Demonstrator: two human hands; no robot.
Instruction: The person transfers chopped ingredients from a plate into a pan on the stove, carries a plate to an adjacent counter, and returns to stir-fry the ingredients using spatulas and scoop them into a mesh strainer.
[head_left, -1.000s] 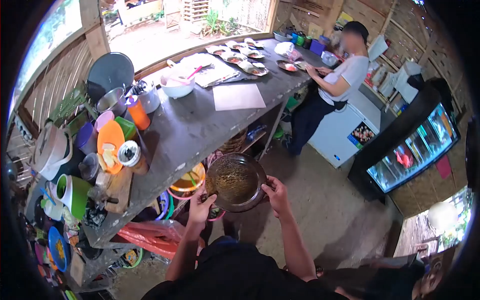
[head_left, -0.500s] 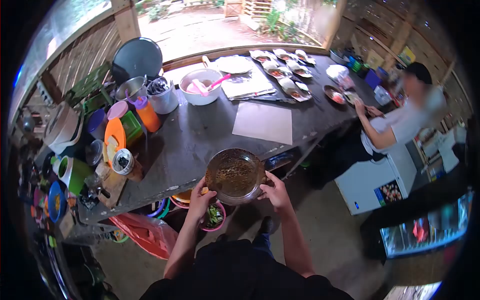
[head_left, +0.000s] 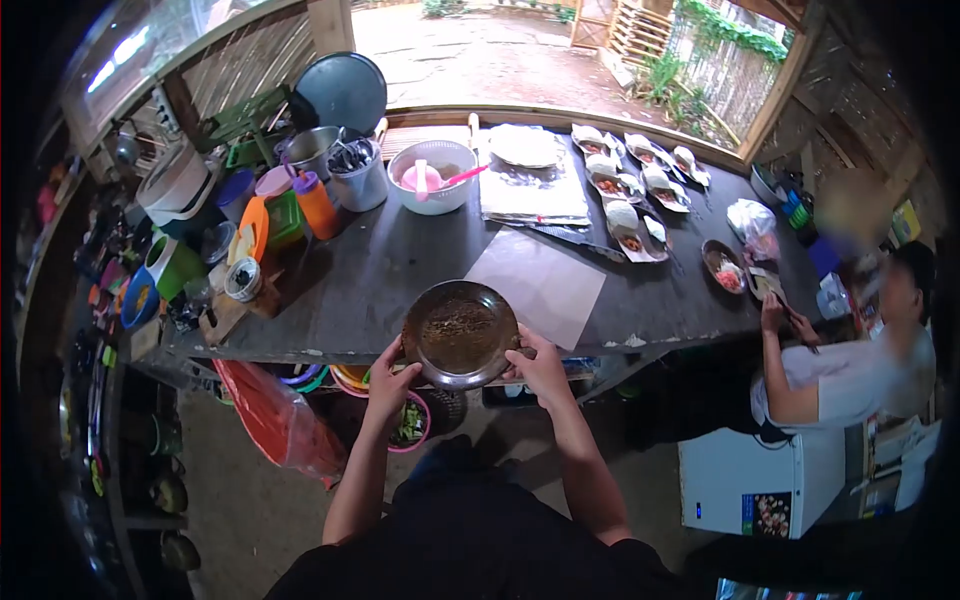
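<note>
A round dark brown dish (head_left: 458, 335) with a speckled inside is held level between my two hands, over the front edge of the dark counter (head_left: 350, 290). My left hand (head_left: 392, 378) grips its left rim, thumb on top. On the right rim, my right hand (head_left: 538, 367) has its thumb and fingers closed. Just behind the dish lies a sheet of pale paper (head_left: 545, 285). Farther back are a white bowl (head_left: 433, 205) with pink utensils and a stack of papers (head_left: 535, 195).
Several filled leaf-lined plates (head_left: 632, 240) stand at the back right. A co-worker (head_left: 850, 385) works at the counter's right end, above a white freezer (head_left: 740, 480). Bottles, tubs and an orange bottle (head_left: 316, 208) crowd the left. A red plastic bag (head_left: 275, 420) hangs below.
The view has swung right and nearer the counter. The dish, still in both hands, has come from over the floor to the counter's front edge.
</note>
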